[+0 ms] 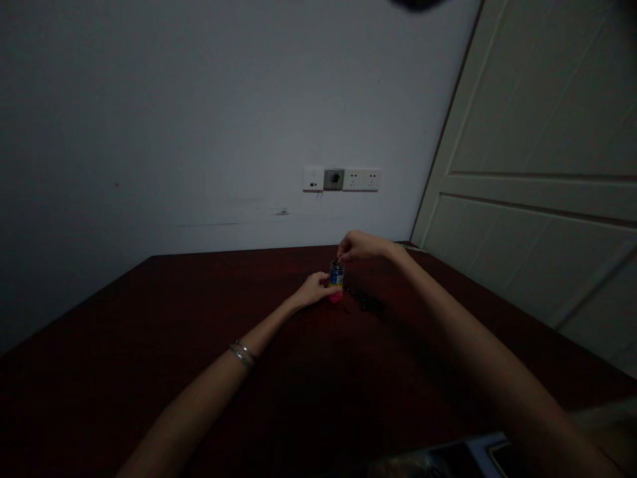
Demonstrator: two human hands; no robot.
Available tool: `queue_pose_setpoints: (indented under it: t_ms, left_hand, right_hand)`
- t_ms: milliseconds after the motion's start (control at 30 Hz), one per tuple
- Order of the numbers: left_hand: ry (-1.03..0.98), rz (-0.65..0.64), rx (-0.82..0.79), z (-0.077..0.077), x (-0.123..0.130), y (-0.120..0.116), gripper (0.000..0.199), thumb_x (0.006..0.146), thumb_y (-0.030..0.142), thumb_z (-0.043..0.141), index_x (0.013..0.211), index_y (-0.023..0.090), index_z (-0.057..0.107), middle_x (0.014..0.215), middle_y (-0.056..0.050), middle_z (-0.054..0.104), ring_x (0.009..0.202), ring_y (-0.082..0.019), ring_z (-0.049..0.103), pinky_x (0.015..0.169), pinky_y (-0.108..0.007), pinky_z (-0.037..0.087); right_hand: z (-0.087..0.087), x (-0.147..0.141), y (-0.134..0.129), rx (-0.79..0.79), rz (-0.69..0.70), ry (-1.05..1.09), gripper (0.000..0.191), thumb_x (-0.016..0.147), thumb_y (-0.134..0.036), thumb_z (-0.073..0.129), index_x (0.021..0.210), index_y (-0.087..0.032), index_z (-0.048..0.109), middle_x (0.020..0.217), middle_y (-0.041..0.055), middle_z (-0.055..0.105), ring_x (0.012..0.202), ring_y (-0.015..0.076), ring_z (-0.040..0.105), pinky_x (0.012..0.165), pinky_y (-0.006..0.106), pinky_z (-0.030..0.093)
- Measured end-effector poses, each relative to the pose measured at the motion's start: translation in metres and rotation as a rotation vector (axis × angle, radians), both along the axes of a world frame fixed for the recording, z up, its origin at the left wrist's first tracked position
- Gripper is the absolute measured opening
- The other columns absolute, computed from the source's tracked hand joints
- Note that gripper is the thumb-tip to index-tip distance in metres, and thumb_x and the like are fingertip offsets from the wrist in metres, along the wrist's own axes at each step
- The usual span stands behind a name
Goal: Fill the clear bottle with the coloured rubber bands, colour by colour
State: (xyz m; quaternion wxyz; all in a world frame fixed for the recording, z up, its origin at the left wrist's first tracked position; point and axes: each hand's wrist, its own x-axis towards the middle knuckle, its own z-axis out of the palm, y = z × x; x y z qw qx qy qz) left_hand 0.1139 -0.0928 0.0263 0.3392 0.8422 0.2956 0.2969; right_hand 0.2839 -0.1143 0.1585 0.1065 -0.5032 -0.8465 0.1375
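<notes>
A small clear jar [336, 281] with blue, yellow and pink colours stands upright on the dark red table. Around its left side curl the fingers of my left hand [314, 289], which steadies it. Just above the jar's mouth, my right hand [355, 246] pinches a small dark piece [337, 259] that is too small and dim to name. To the right of the jar lies a loose cluster of small dark pieces [365, 302]. One thin dark piece [346, 310] rests apart from them, near the jar's base.
The dark red tabletop [149, 318] reaches back to a pale wall with a row of sockets [361, 180]. On the right is a white panelled door [537, 192]. A flat printed item [478, 458] lies at the near edge, partly under my right forearm. The light is dim.
</notes>
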Motion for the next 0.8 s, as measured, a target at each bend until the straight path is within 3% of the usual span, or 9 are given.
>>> queue_pose_setpoints:
  t_ms: [267, 367, 533, 667, 800]
  left_hand:
    - [-0.01, 0.024, 0.005, -0.003, 0.0, 0.002, 0.034, 0.07, 0.039, 0.059, 0.085, 0.01, 0.064, 0.066, -0.001, 0.053, 0.057, -0.009, 0.041, 0.054, -0.022, 0.03]
    - [-0.001, 0.014, 0.018, 0.0, 0.0, 0.0, 0.032, 0.07, 0.038, 0.059, 0.083, 0.01, 0.064, 0.066, -0.001, 0.053, 0.057, -0.009, 0.04, 0.053, -0.022, 0.029]
    - [-0.002, 0.006, 0.013, 0.002, 0.0, -0.003, 0.03, 0.071, 0.036, 0.059, 0.085, 0.01, 0.064, 0.066, 0.0, 0.053, 0.056, -0.009, 0.04, 0.053, -0.021, 0.03]
    - [-0.007, -0.011, 0.025, 0.001, 0.0, -0.002, 0.031, 0.072, 0.036, 0.058, 0.085, 0.009, 0.064, 0.065, 0.0, 0.052, 0.057, -0.009, 0.04, 0.053, -0.021, 0.029]
    - [0.015, 0.025, 0.035, 0.0, 0.0, 0.0, 0.03, 0.071, 0.037, 0.059, 0.085, 0.01, 0.064, 0.063, 0.001, 0.049, 0.056, -0.009, 0.038, 0.052, -0.021, 0.028]
  right_hand:
    - [0.01, -0.015, -0.003, 0.006, 0.001, -0.085, 0.018, 0.065, -0.019, 0.061, 0.077, -0.012, 0.071, 0.066, 0.004, 0.066, 0.058, 0.0107, 0.052, 0.055, 0.023, 0.038]
    - [0.01, -0.011, -0.008, 0.03, -0.023, -0.058, 0.02, 0.07, -0.029, 0.059, 0.076, -0.013, 0.071, 0.06, 0.0021, 0.061, 0.054, 0.0097, 0.047, 0.051, 0.024, 0.035]
    - [0.001, 0.0, -0.011, 0.13, -0.074, -0.036, 0.049, 0.081, -0.053, 0.043, 0.063, -0.013, 0.066, 0.051, 0.0012, 0.05, 0.048, 0.01, 0.04, 0.049, 0.026, 0.03]
    - [-0.007, 0.005, -0.015, 0.174, -0.051, 0.038, 0.056, 0.084, -0.057, 0.033, 0.07, -0.014, 0.066, 0.058, 0.0035, 0.055, 0.056, 0.0126, 0.048, 0.056, 0.026, 0.036]
    - [-0.012, 0.003, -0.021, 0.104, 0.007, 0.107, 0.058, 0.087, -0.055, 0.028, 0.081, -0.014, 0.068, 0.072, 0.0074, 0.063, 0.072, 0.0165, 0.055, 0.07, 0.027, 0.041]
